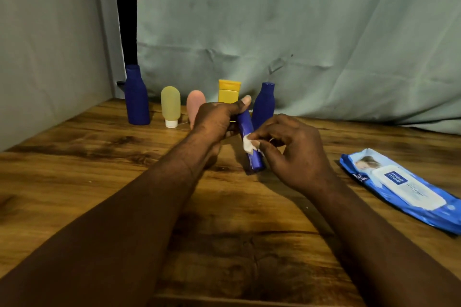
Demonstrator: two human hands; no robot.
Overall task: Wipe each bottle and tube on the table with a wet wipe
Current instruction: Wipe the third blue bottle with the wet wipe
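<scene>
Head view: the left hand [214,119] gripped a blue tube [257,162], tilted, at the centre of the table [99,157] while the right hand [291,147] pinched a wet wipe [249,145] against its side, mid-wipe. Turning the tube to reach its unwiped face seemed next. A blue bottle [264,104] stood close at twelve o'clock, easily knocked; the wipe pack [404,189] lay at three o'clock
</scene>
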